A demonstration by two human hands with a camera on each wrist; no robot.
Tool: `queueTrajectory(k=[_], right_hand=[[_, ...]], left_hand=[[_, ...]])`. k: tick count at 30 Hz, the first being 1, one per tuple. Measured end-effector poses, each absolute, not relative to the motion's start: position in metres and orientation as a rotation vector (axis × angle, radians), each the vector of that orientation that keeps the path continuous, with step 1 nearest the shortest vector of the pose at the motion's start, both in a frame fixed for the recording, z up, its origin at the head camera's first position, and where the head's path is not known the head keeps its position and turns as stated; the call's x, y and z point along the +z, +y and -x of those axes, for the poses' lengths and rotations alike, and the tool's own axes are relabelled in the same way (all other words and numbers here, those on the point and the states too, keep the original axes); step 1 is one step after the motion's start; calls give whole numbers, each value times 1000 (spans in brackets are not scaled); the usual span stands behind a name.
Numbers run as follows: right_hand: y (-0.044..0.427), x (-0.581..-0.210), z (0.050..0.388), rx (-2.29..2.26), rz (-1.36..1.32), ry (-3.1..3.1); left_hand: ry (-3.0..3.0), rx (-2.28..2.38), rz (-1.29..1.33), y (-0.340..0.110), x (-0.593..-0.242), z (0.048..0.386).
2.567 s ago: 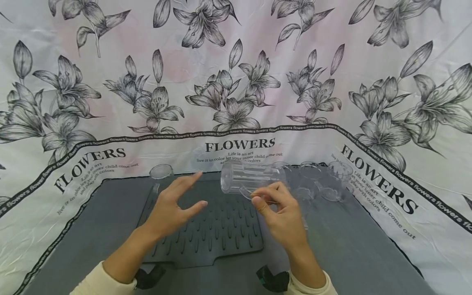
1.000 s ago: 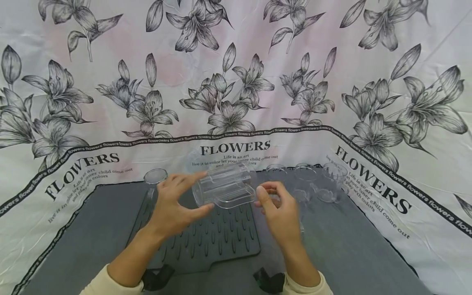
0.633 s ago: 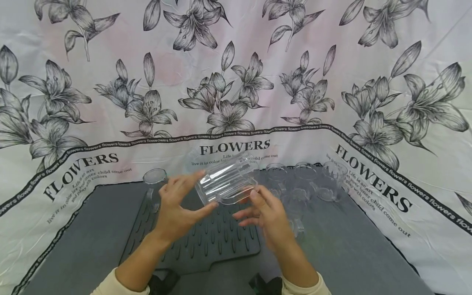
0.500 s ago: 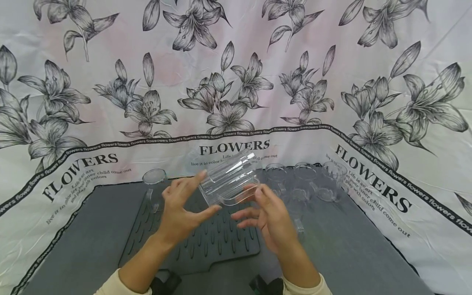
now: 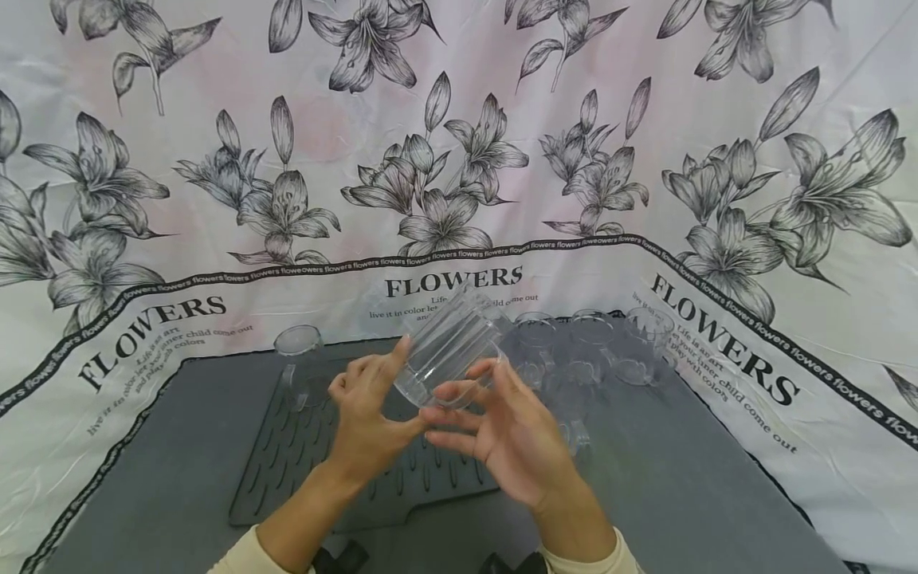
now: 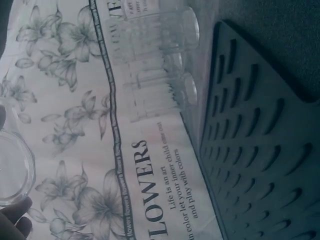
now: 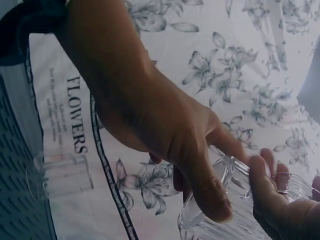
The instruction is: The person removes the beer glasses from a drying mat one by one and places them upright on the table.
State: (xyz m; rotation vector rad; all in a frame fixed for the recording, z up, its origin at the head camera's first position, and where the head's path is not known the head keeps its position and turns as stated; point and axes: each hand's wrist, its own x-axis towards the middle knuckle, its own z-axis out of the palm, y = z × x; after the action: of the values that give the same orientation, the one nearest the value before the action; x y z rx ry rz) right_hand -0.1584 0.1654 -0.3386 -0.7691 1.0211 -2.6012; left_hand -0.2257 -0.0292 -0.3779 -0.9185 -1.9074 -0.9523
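A clear, ribbed glass mug is held tilted above the dark mat, its mouth up and to the right. My left hand grips it near the base, thumb below and index finger above. My right hand is at the handle side, thumb and index finger at the handle, with other fingers stretched toward the base. In the left wrist view, the mug's round bottom shows at the left edge, with fingertips below it. The right wrist view has my right thumb over the mug; the exact handle contact is partly hidden.
A dark ridged mat lies on the grey table. One clear mug stands at its far left corner. Several more clear mugs stand at the back right. A flower-printed cloth hangs around the table.
My left hand, apart from the mug at first, has taken hold of its base. The mug has moved left and tipped mouth-up. My right hand's fingers have spread under the handle.
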Motion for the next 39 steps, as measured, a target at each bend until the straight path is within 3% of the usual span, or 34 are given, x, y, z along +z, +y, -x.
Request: queueTrajectory(k=[10, 18, 39], right_hand=[[153, -341, 152, -2517, 894, 1664], [158, -339, 152, -2335, 779, 2179], [180, -341, 156, -2307, 649, 2424]], left_hand=[[-1988, -981, 892, -29, -388, 225], [-2060, -989, 898, -38, -394, 222], [-2359, -767, 841, -101, -403, 219]])
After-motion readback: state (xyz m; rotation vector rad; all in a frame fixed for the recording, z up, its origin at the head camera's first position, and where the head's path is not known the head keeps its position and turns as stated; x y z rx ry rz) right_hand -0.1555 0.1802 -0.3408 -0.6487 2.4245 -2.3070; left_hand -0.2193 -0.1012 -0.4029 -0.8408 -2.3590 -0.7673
